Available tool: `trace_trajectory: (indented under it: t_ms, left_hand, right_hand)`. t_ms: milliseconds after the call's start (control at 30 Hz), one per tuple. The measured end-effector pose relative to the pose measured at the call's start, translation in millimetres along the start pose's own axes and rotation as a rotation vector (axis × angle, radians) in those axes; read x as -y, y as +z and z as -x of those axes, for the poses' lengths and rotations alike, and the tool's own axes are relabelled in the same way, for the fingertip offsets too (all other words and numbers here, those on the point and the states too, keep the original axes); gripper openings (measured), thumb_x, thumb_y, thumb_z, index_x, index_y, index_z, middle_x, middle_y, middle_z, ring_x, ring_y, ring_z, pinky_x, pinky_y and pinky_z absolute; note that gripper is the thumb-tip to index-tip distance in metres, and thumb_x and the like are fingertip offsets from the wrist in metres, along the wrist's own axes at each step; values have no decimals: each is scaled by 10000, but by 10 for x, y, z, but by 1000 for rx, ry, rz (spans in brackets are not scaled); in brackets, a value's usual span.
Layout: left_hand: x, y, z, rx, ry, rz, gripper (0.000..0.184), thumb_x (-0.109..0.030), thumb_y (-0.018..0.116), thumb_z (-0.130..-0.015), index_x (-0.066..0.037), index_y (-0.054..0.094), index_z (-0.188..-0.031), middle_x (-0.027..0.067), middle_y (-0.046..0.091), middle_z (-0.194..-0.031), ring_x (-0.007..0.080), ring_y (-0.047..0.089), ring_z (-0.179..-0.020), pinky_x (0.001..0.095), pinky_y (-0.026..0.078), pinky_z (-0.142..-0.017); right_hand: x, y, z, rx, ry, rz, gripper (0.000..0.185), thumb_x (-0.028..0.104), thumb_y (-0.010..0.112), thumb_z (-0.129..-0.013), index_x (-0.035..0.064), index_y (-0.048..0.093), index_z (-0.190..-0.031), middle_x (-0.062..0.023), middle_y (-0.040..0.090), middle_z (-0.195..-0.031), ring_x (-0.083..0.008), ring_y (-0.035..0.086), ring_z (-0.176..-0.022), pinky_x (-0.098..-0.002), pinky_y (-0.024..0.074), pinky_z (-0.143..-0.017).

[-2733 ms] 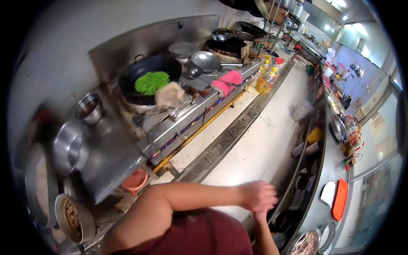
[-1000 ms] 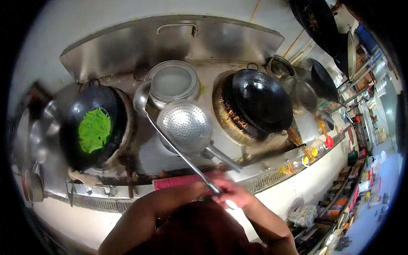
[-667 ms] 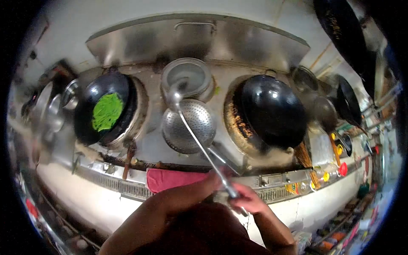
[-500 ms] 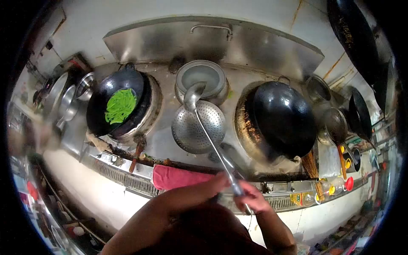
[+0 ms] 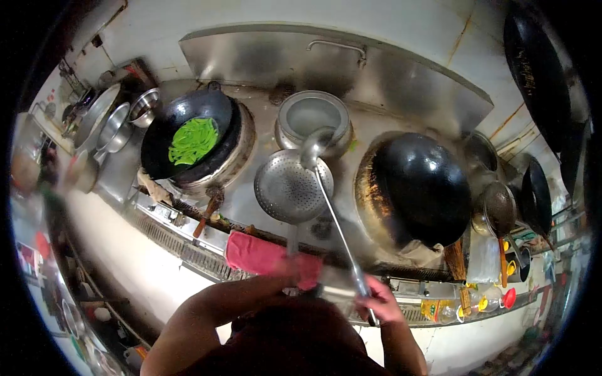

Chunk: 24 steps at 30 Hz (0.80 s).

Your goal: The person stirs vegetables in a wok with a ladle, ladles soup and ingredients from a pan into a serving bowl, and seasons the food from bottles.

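My right hand [image 5: 382, 302] is wrapped round the lower handle of a long metal ladle [image 5: 340, 232]. The ladle's bowl lies at the near rim of a round metal pot [image 5: 290, 99] holding cloudy liquid. Slightly smeared by motion, my left hand [image 5: 283, 271] grips the handle of a perforated skimmer [image 5: 290, 191], in front of the pink cloth [image 5: 248, 252]. The skimmer's bowl is just before the pot, left of the ladle's shaft. Green vegetable pieces [image 5: 193, 141] lie in the black wok [image 5: 164, 113] on the left burner.
A second black wok [image 5: 426, 188] stands tilted on the right burner. A wooden-handled brush [image 5: 209, 212] rests at the stove's front edge. Metal bowls [image 5: 115, 128] are at left; a mesh strainer [image 5: 500, 207] and bottles [image 5: 492, 297] are at right. A tap [image 5: 338, 45] juts from the backsplash.
My left hand has moved left and down, swinging the skimmer's handle away from the ladle's. The ladle has shifted right with my right hand. The camera view has turned slightly.
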<state>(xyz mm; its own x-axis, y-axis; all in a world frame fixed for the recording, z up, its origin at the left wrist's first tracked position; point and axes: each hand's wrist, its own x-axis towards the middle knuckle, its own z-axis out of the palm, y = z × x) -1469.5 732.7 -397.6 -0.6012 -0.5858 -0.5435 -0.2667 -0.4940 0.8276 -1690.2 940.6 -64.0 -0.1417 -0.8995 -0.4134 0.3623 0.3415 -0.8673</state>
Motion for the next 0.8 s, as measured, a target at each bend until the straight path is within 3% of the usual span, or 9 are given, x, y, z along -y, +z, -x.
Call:
trace_trajectory:
  t_ms: [67,133,233,600,667,700,733,800]
  left_hand:
    - [-270,-297,263,164,326,-420,327,-370,528,-905,-45,548,-874,74,561,-686,235,560,-575,405,471,-514]
    - [-1093,-265,777,-166,-264,-23,220,-290,600,-870,-88,524,-909,57,533,-631,204,524,-481,369,441,-424]
    - [-1280,-430,945,-219,-408,54,220,-265,620,-851,-76,521,-902,63,534,-626,207,527,-480,369,438,-415]
    - [-1671,-1534,342,-28,-334,-33,173,-236,590,-875,-72,593,-824,73,561,-616,206,553,-472,374,456,-406]
    - [-1591,-1715,206,106,-322,89,156,-219,594,-874,-64,607,-856,74,559,-617,209,549,-467,370,451,-398]
    - [-1488,-1773,128,109,-334,80,177,-231,602,-875,-57,606,-906,81,564,-639,221,555,-488,377,461,-419]
    - [-1407,-1821,64,113,-346,70,210,-243,610,-875,-49,605,-956,88,569,-661,233,560,-510,383,470,-439]
    - [-1766,-1693,388,155,-320,-30,337,-323,611,-880,-32,582,-1046,100,593,-750,241,580,-590,383,495,-522]
  right_hand:
    - [-116,-24,-38,-57,18,-69,563,-41,575,-790,72,433,-1323,-21,552,-701,-109,518,-508,-244,396,-459]
    - [-175,-30,-115,-14,4,-148,549,-44,561,-790,64,440,-1315,-26,537,-681,-121,504,-483,-254,398,-457]
    - [-231,11,-254,-39,25,-124,523,-20,577,-776,50,457,-1280,-34,522,-648,-140,491,-453,-271,395,-409]
    - [-106,616,-618,14,19,-56,584,-9,576,-794,68,400,-1345,-49,526,-650,-148,509,-462,-279,416,-421]
    - [-73,823,-685,43,-23,-1,631,-15,568,-791,78,363,-1380,-52,526,-659,-149,518,-467,-277,429,-426]
    - [-75,978,-715,-19,-11,-51,531,-56,536,-794,79,440,-1298,-39,539,-691,-127,524,-483,-270,421,-428]
    - [-150,1041,-794,1,-35,-85,524,-50,536,-800,76,429,-1298,-41,533,-673,-128,511,-465,-269,418,-419]
    - [-211,1340,-917,-81,2,-122,518,-60,539,-788,72,436,-1278,-50,528,-655,-130,496,-451,-267,413,-412]
